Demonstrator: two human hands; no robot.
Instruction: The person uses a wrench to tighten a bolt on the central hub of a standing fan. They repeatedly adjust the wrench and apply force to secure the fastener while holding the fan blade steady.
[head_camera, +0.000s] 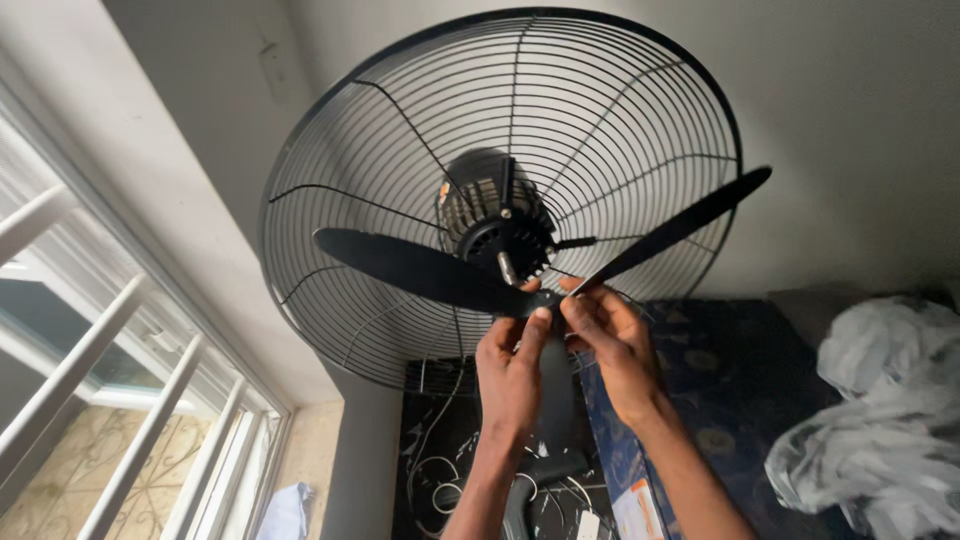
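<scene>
White wall behind; fan blade (440, 272) hub pinched by left hand (510, 370), right hand (615, 345) fingers.

Grey walls (850, 120) meet in a corner at the top of the view. A window (90, 390) with white bars fills the left side and lets in daylight. A dark patterned panel (720, 370) stands low against the wall, with crumpled white plastic (880, 410) at the right edge.

Black three-blade fan propeller (520, 285) held off the motor shaft before rear grille.

White window bars (120, 400), crumpled plastic sheet (880, 410) (at right), patterned dark panel (730, 370)
</scene>
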